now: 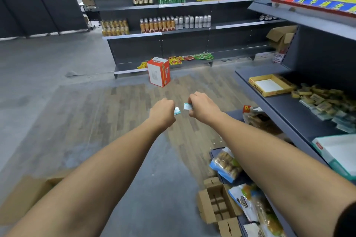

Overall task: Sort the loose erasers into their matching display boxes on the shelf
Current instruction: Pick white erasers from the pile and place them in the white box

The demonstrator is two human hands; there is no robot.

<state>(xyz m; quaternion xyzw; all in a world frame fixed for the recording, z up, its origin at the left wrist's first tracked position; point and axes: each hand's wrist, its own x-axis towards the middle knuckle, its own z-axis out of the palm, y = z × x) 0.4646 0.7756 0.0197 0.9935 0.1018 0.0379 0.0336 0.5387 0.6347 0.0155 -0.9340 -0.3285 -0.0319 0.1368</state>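
Above floor [96,121]: hands [162,111] [202,108] each pinching eraser [177,111] [187,106]

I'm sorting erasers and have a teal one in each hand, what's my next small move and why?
Probably swing both hands right, toward the teal box on the shelf. The left hand and right hand each pinch a teal eraser out over the floor, and the yellow box doesn't match their colour.

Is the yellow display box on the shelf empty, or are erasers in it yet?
Empty. The yellow display box shows only its bare white floor, while the loose erasers lie heaped on the shelf beside it.
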